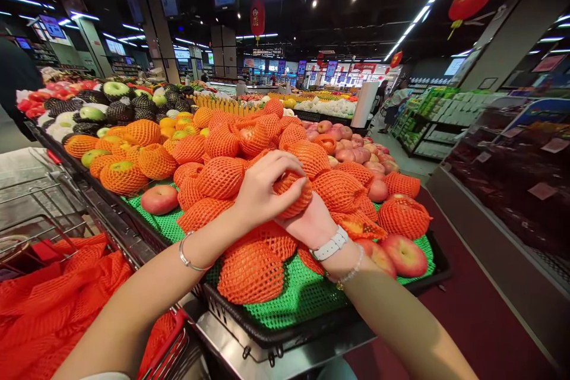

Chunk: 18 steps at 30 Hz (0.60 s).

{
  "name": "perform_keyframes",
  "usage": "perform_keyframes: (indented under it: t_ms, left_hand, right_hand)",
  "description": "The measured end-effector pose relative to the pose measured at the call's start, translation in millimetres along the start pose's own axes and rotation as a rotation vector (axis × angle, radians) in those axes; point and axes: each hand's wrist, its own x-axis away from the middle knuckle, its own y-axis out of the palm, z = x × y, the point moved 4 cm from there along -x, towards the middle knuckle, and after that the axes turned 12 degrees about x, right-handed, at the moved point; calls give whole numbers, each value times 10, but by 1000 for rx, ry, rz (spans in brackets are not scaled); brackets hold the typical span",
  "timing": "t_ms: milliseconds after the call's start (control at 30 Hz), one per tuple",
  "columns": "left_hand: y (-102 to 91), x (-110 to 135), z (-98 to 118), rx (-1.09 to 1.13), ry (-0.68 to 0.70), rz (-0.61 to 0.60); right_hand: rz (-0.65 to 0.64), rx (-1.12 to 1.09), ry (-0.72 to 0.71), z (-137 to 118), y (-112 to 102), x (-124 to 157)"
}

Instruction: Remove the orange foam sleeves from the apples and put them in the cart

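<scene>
Over the front of a fruit display, both hands close around a round apple in an orange foam net [296, 199], its skin mostly covered by mesh. My left hand [267, 181] curls over it from the left and above, wearing a thin bangle at the wrist. Underneath and to the right, my right hand [314, 222] cups it, its fingers largely hidden. A white watch strap [332, 244] circles the right wrist. Netted apples [252, 270] surround the hands, some touching one another. Bare red apples lie at left [159, 199] and at right [404, 255].
The black display tray [267, 332] has a green mesh liner [298, 297]. Left of it stands a shopping cart [44, 208] by a heap of red foam nets [66, 303]. Further back are netted mangoes [122, 175] and pink apples [351, 151]. Packaged-goods shelves [445, 113] stand at right.
</scene>
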Motion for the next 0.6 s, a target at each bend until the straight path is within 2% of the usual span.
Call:
perform_keyframes:
  t_ms: [167,333,500,600]
  left_hand:
    - [17,12,67,9,144,-26]
    - [10,22,79,38,176,-25]
    - [14,45,123,-101,263,-31]
    - [13,56,154,-191,318,-29]
  right_hand:
    - [14,-36,-67,-22,-37,-16]
    - [-29,-99,-37,-40,-14,7]
    - [-11,-92,-76,-61,-26,5]
    - [-2,17,-129,-78,-41,17]
